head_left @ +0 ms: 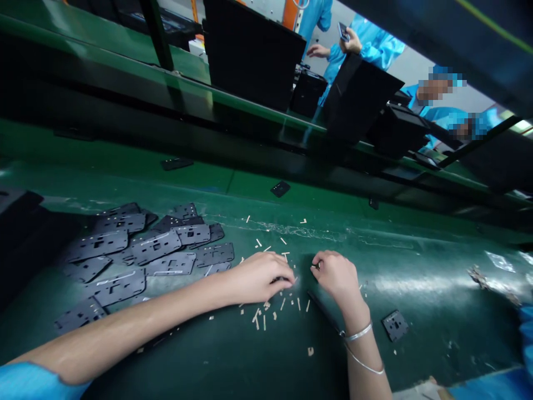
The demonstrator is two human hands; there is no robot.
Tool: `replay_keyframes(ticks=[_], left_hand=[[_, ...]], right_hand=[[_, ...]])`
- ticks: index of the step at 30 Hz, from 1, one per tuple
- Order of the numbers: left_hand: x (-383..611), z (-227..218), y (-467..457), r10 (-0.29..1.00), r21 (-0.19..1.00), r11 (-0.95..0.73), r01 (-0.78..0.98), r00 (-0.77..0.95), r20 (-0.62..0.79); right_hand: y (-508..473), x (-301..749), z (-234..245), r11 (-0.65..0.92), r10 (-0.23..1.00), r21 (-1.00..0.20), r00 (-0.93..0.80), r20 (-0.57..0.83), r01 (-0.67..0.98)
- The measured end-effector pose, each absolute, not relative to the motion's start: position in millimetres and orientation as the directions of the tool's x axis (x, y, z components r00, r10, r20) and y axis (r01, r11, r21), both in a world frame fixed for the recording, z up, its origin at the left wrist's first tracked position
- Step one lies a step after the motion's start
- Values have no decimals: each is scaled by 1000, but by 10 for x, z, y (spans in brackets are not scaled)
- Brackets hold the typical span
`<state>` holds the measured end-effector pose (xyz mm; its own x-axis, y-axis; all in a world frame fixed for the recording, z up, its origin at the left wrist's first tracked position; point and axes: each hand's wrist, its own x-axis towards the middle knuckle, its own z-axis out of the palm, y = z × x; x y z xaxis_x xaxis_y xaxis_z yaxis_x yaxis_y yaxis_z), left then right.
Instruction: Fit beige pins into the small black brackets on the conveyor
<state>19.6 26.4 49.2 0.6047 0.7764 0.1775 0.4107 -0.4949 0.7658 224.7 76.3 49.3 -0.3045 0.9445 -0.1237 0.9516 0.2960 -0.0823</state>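
Note:
My left hand is closed, thumb and fingers pinched together just over the green tabletop. A tiny pale bit shows at its fingertips, too small to name. Opposite it, my right hand is curled with thumb and index finger together; a small light speck shows there, otherwise hidden. Below and around the left hand lie scattered short beige strips. A dark, slim pen-like tool lies beside the right wrist, partly hidden by it.
Overlapping dark grey plates with cutouts lie at the left. A square dark plate sits to the right, and a small black piece farther back. Monitors stand on the shelf behind. Several people in blue are beyond; one hand holds a phone.

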Motion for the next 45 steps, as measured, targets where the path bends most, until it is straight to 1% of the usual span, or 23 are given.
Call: replay_keyframes(ticks=[3,5,8,11,13,15,17,18,21,23,24,26,28,30,33,37,39,40,42,45], left_hand=[[192,483,316,861,859,-347,376,492,132],[195,466,336,900,918,-236,319,429,82],[207,419,350,938,969,-97,226,347,13],[231,367,346,955,987,-29,159,295,-20],[251,351,335,952,991,-6,134,305,-35],[271,351,320,940,994,4,110,339,-41],[287,360,306,932,996,8,84,359,-38],[292,364,300,933,997,12,76,358,-38],[293,370,288,943,998,33,58,328,-50],[284,371,285,952,998,52,18,303,-55],[277,373,285,956,998,61,-13,289,-55],[265,378,285,964,995,67,-77,262,-45],[256,384,281,973,992,55,-116,231,-27],[252,392,270,981,993,36,-114,192,-13],[254,405,244,989,1000,-3,-21,146,6],[258,424,222,990,978,-99,182,114,79],[259,431,220,989,969,-120,217,113,97],[258,434,221,989,973,-115,202,117,93],[256,439,226,990,992,-75,98,126,62],[253,442,243,991,991,16,-130,136,2]], right_hand=[[753,2228,479,270,955,-133,-283,-94,954],[764,2232,489,252,959,-202,-273,-81,946],[794,2248,520,235,953,-375,-288,-93,897],[793,2211,531,231,932,-551,-345,-110,802],[758,2144,517,179,923,-714,-367,-116,676],[701,2059,491,70,926,-873,-358,-123,482],[639,1978,463,-34,934,-953,-329,-138,303],[610,1945,451,-59,938,-964,-315,-142,259],[536,1884,431,-52,950,-977,-290,-112,206],[496,1870,435,35,970,-971,-241,-24,238],[477,1869,441,109,977,-952,-210,49,285],[442,1870,459,306,950,-857,-185,250,414],[413,1871,476,503,863,-693,-252,439,516],[396,1870,486,638,762,-539,-350,545,550],[381,1863,485,722,675,-398,-448,587,566],[359,1852,463,758,622,-299,-506,598,580],[360,1852,447,754,624,-300,-495,605,584],[369,1854,439,740,639,-316,-473,606,594],[400,1862,426,681,700,-378,-405,588,627],[444,1868,423,555,821,-549,-304,483,624]])
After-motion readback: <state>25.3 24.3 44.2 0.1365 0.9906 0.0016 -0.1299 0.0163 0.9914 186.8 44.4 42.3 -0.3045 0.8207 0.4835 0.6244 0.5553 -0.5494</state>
